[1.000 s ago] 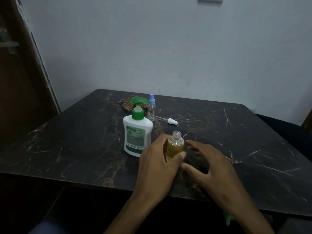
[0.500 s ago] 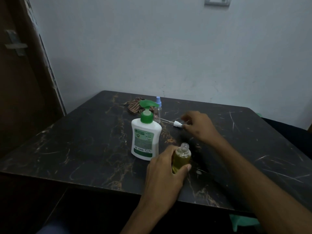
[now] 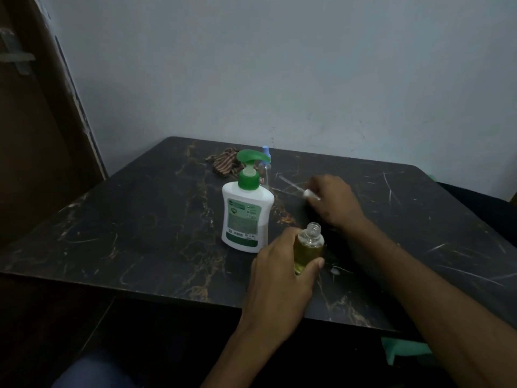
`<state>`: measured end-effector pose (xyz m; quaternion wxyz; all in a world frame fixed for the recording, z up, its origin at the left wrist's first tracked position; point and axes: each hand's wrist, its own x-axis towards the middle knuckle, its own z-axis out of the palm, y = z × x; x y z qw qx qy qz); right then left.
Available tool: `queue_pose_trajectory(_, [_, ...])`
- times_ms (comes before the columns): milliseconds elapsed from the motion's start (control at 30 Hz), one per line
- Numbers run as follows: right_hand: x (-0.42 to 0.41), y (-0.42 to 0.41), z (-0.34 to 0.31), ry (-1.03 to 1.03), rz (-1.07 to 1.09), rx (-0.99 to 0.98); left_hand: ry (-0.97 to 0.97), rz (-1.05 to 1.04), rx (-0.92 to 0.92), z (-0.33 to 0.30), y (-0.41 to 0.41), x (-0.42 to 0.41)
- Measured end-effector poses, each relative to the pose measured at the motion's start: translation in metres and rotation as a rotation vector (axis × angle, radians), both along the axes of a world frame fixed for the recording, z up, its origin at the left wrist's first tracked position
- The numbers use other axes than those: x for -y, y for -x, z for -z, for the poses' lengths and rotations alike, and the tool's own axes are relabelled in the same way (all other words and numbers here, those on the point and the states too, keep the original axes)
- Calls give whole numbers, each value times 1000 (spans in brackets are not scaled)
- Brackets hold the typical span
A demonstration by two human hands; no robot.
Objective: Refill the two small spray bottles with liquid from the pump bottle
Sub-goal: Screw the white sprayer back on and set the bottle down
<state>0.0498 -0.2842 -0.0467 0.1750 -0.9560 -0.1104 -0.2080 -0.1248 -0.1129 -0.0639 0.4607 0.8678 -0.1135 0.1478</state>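
The right hand [image 3: 333, 201], resting beside the bottle a second ago, now pinches the white spray cap [image 3: 309, 194] off the desk [image 3: 140, 233]. The left hand [image 3: 279, 273] grips the open small bottle [image 3: 309, 247], nearly full of yellow liquid, so capping looks next. The pump bottle [image 3: 246, 214] stands just beside it, a second, blue-capped spray bottle [image 3: 266, 169] behind.

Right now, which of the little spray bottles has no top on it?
The small bottle of yellow liquid, gripped by the left hand, has a bare open neck. The other small bottle, behind the pump bottle, wears a blue top.
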Motion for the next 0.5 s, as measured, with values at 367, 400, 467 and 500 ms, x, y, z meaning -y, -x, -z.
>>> queue_pose_trajectory(367, [69,185,-97,-104,-129,48,16,-6,46,3,-2,0])
queue_pose_trajectory(400, [72,193,-99,-96,-144,40,19,-4,49,3,-1,-1])
queue_pose_trajectory(467, [72,204,-102,-79,-179,24,22,1,54,3,0,-1])
queue_pose_trajectory(500, [70,208,-102,-81,-201,20,20,4,56,3,0,-1])
